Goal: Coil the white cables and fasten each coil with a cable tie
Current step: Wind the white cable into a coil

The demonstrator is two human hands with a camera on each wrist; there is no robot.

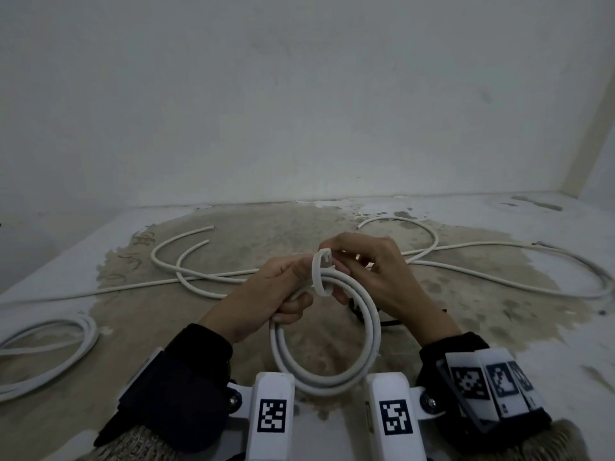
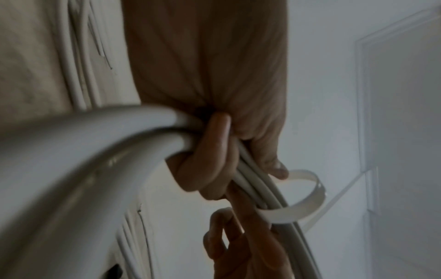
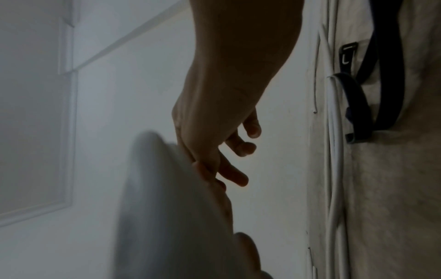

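A white cable coil (image 1: 327,344) of two or three loops hangs between my hands above the table. My left hand (image 1: 276,291) grips its upper left arc, fingers curled round the strands (image 2: 248,181). A white cable tie (image 1: 321,271) loops round the coil's top; its band (image 2: 307,200) shows in the left wrist view. My right hand (image 1: 362,261) pinches the tie's head end with thumb and forefinger, the other fingers (image 3: 243,147) loosely spread. The blurred coil (image 3: 167,198) fills the lower right wrist view.
Loose white cables (image 1: 206,277) lie tangled across the stained table (image 1: 466,311), stretching far right (image 1: 499,247). Another white coil (image 1: 60,341) rests at the left edge. Dark cable ties (image 3: 372,90) lie on the table under my right hand. A white wall stands behind.
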